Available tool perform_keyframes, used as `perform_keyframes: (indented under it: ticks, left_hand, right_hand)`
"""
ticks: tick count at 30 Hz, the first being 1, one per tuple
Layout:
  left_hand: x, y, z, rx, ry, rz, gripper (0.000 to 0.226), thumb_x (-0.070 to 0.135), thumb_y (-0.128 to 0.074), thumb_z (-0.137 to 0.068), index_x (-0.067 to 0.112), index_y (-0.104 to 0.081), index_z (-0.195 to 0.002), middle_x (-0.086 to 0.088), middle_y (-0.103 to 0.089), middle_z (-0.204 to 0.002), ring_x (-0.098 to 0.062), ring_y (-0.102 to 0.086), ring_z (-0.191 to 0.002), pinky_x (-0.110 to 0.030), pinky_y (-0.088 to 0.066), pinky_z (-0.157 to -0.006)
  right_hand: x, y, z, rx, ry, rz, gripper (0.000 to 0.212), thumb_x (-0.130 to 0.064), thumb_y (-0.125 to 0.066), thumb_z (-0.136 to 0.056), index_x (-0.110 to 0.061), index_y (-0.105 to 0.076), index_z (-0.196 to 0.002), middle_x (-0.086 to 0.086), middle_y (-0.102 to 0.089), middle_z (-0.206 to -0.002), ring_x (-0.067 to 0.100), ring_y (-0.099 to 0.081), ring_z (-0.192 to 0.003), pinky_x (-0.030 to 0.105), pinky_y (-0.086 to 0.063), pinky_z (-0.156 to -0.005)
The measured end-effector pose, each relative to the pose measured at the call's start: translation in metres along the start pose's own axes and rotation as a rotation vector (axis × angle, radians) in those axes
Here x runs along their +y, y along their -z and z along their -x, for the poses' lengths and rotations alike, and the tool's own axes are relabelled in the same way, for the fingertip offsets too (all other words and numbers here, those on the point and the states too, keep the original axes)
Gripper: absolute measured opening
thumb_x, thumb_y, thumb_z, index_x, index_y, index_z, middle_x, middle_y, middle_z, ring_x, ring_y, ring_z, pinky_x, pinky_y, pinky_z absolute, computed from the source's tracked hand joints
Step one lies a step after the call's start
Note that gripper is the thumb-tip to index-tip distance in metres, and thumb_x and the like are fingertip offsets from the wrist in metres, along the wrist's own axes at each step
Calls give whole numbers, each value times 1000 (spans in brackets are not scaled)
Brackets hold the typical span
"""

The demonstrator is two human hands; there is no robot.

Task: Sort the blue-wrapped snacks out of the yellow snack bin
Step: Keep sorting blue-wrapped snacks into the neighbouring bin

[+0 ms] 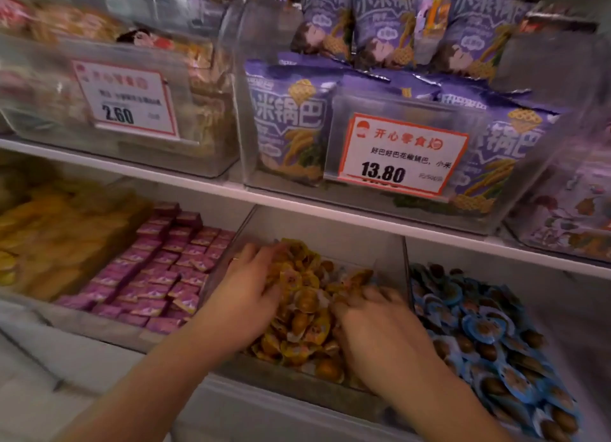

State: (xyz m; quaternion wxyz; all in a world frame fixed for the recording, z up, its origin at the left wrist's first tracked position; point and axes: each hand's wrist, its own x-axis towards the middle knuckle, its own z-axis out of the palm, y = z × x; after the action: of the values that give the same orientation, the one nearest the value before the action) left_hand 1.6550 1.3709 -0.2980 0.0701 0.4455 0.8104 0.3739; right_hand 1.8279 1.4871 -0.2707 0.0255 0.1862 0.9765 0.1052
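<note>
Hands (251, 293) amid crinkly yellow snack wrappers (307, 312)

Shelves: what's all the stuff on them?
Yellow snacks: many, yellow, middle bin, lower shelf.
Blue snacks: many, blue, bin to the right of it.
Pink packs: many, pink-purple, bin to the left.
Yellow packs: many, blurred, far-left lower bin.
Purple bags: several, purple, upper right bin.
Price tags: two, white with red edge, 13.80 on the purple bags' bin, 2.60 on upper left bin.
Orange packs: many, blurred, upper left bin.
Hands: left and right, both in the yellow snacks; grip too blurred to tell.
</note>
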Motion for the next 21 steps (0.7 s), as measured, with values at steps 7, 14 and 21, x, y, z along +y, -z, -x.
perform_keyframes:
  ticks: [7, 14, 21]
  left_hand:
    - [20, -3, 6, 215, -210, 118, 66, -3, -49, -86, 31, -46, -142, 12, -47, -116, -1, -51, -110, -10, -37, -97]
    - [74, -50, 19, 64, -303, 398, 53, 24, -54, -99, 46, -35, -143, 16, -48, -147, 5, -41, -135, -16, -35, -110]
    - [55, -50, -19, -282, -231, 440, 43, 61, -37, -99, 44, -52, -135, 20, -54, -141, 1, -45, -134, -25, -31, -115]
  right_hand:
    - [9, 3, 4, 500, -198, -682, 29, -19, -61, -93, -34, -65, -117, -19, -65, -104, 2, -61, -94, 16, -51, -85]
    - [10, 18, 14, 283, -511, -2163, 29, -27, -69, -80, -16, -73, -107, 14, -74, -95, 21, -63, -63, 26, -41, -41]
    - [59, 2, 35, 444, -589, -1729, 6, -23, -67, -93, -24, -72, -96, 3, -61, -58, 14, -50, -44, 24, -37, -39]
